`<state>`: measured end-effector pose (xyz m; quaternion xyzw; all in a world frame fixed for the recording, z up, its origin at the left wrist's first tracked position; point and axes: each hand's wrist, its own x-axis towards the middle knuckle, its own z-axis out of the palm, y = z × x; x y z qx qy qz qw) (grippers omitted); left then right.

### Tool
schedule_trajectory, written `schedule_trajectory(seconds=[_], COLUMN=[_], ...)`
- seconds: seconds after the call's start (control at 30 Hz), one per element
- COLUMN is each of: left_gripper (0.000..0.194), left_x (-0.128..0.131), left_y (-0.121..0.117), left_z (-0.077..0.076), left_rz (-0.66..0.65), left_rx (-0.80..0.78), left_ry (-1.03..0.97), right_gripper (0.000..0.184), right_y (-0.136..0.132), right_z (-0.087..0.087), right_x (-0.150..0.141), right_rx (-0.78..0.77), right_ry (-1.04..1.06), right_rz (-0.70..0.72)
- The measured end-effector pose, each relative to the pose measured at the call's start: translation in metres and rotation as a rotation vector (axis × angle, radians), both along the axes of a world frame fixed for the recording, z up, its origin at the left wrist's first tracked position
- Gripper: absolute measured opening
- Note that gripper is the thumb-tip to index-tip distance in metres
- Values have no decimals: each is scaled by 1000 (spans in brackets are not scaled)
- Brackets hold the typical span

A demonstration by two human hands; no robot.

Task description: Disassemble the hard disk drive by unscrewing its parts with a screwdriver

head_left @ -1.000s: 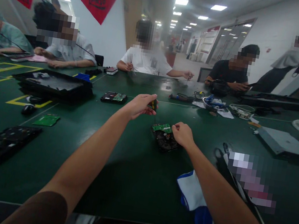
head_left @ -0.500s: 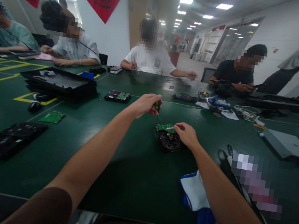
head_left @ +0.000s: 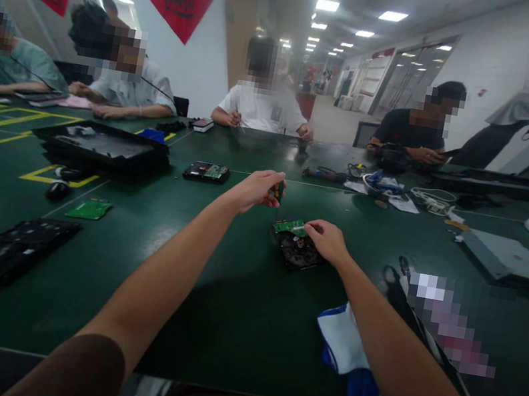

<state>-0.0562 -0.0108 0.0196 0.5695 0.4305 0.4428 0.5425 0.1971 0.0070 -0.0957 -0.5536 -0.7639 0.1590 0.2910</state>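
Note:
My left hand (head_left: pixel 261 191) is closed round the dark and yellow handle of a screwdriver (head_left: pixel 278 191). The thin shaft points down at the far left corner of a hard drive (head_left: pixel 298 252); whether its tip touches a screw is too small to tell. A green circuit board (head_left: pixel 293 227) lies on the far part of the drive. My right hand (head_left: pixel 327 239) pinches the board's right end between thumb and fingers. The drive lies on the green table, its dark metal underside up.
On the left are a loose green board (head_left: pixel 89 208), a black drive (head_left: pixel 9 250), a mouse (head_left: pixel 58 190) and black trays (head_left: pixel 100 147). Another drive (head_left: pixel 206 172) lies farther back. Blue-and-white gloves (head_left: pixel 347 340) and a grey metal case (head_left: pixel 513 258) are right. Several people sit opposite.
My hands, the screwdriver and the drive keep nearly the same places. Across the table, a person's hand has drawn in toward their body. The whole view has shifted slightly.

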Motion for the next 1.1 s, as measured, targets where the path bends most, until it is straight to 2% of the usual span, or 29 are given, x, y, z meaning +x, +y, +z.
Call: schedule_trajectory(seconds=[0.27, 0.57, 1.1], left_gripper=[28, 19, 26], left_x=[-1, -3, -3], left_y=[1, -3, -3], left_z=[0, 6, 7], left_rz=[-22, -90, -83], left_rx=[13, -13, 0], left_ry=[37, 58, 77], right_gripper=[29, 29, 30], right_y=[-1, -1, 0], right_z=[2, 2, 1], right_x=[0, -1, 0], right_rx=[-13, -13, -12], right_ry=[-16, -16, -28], right_rz=[6, 14, 22])
